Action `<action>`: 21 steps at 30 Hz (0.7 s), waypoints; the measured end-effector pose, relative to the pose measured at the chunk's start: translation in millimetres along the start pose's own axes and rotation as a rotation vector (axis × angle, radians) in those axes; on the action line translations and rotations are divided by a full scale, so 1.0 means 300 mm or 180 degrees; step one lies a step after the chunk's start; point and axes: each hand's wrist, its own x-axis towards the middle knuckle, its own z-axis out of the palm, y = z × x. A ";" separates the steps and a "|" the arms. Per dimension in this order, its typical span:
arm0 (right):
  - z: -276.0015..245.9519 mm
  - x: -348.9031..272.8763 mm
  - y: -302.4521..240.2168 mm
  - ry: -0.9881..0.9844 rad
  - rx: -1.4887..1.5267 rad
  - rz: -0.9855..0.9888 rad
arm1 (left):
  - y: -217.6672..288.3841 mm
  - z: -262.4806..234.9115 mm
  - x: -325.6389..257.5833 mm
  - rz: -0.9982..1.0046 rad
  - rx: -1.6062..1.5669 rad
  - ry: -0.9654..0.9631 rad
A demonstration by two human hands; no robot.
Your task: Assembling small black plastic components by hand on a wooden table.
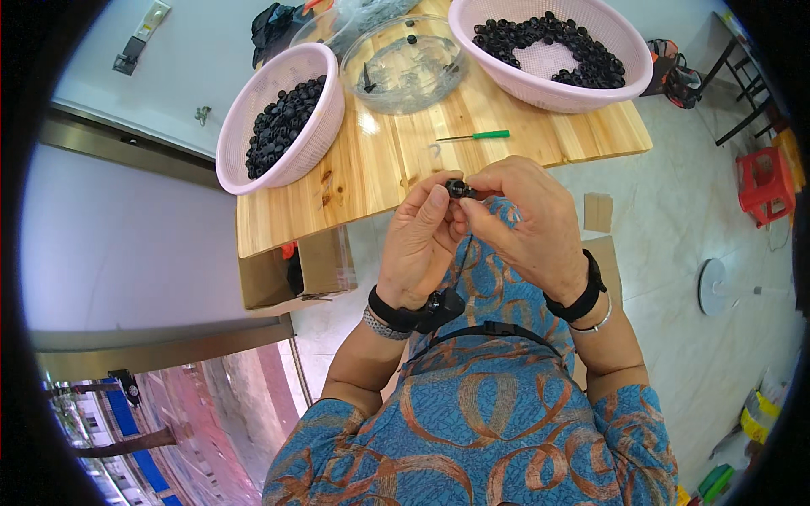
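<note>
The small black round part (456,189) is dark and glossy, with some bright reflections on its surface. It is of short, compact form, similar to a knob or a cap. It is found a little from the middle of the view, toward one o'clock. The part is held up in the air between the fingertips of both hands: the left hand (418,251) pinches it from the nine o'clock side, and the right hand (533,221) has its fingertips close at its three o'clock side. Fingers cover its borders partly, so its exact tilt cannot be told.
</note>
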 end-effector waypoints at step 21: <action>-0.020 -0.008 -0.010 -0.0150 -0.0331 0.0011 | -0.020 -0.021 -0.006 0.0056 -0.0132 -0.0330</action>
